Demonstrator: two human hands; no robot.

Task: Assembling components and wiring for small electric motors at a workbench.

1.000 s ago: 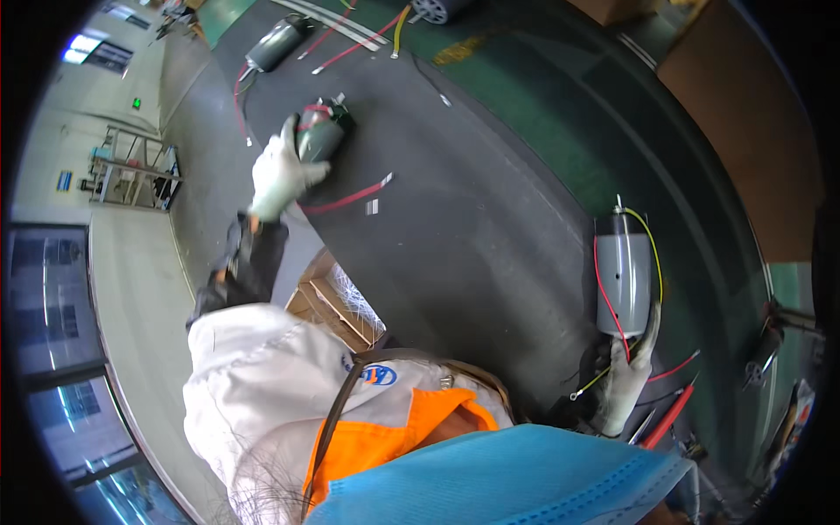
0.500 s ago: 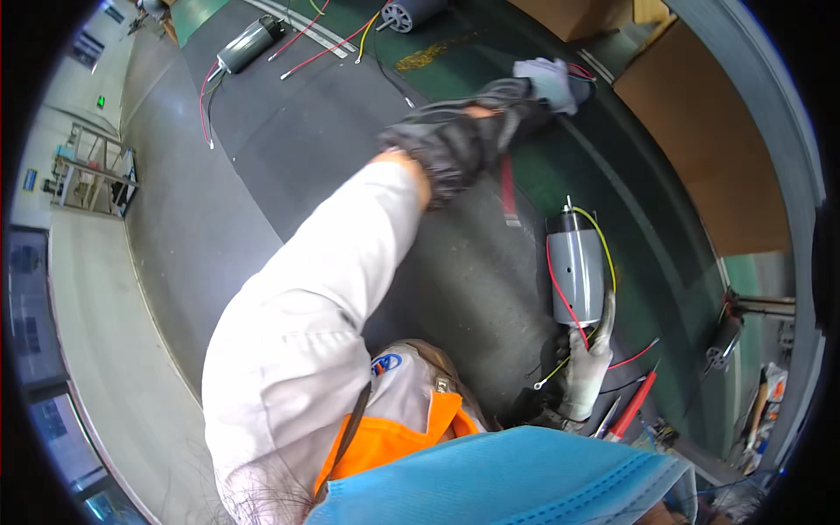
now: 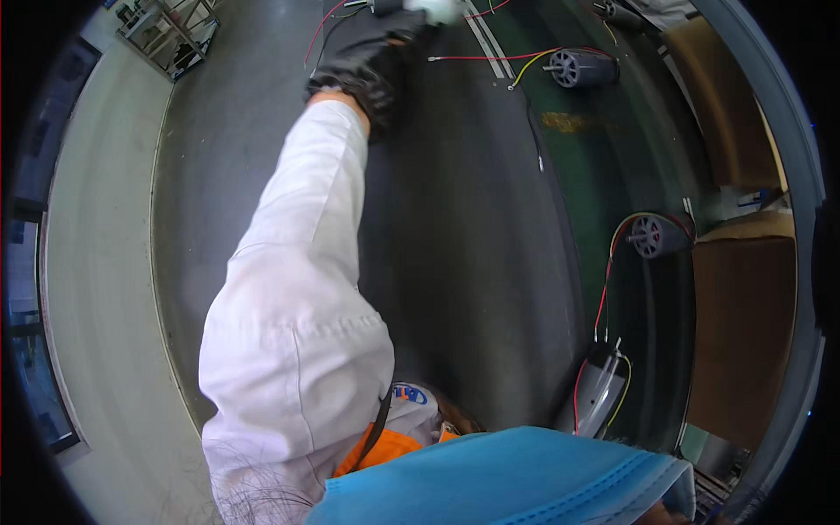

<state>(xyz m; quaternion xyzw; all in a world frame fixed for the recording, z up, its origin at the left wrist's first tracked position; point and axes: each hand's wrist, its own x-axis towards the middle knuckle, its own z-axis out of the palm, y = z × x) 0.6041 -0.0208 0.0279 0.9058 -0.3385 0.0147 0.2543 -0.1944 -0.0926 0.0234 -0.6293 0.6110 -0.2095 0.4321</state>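
One arm shows, in a white sleeve (image 3: 297, 289), stretched far out to the top edge of the view, ending in the left hand (image 3: 372, 52) in a dark glove; its fingers curl over something pale at the rim of the picture, but whether they pinch it or only rest on it cannot be told, since the view cuts it off there. The right hand does not show. The hand lies over the dark conveyor belt (image 3: 472, 262), beside a small motor part (image 3: 385, 7) with red and black leads at the very top. Three cylindrical motors can be counted clearly on the green strip along the belt's right side: one lying on its side near the top, its grey finned face turned this way, with red and yellow wires (image 3: 577, 67); a second farther down, round face showing, with a long red wire trailing from it (image 3: 652, 234); and a third, silver-bodied, at the lower right with red and yellow wires (image 3: 599, 389). Brown cardboard boxes (image 3: 739, 324) stand well to the right of them. A blue face mask (image 3: 516, 481) and an orange collar (image 3: 385, 451) fill the lower edge.
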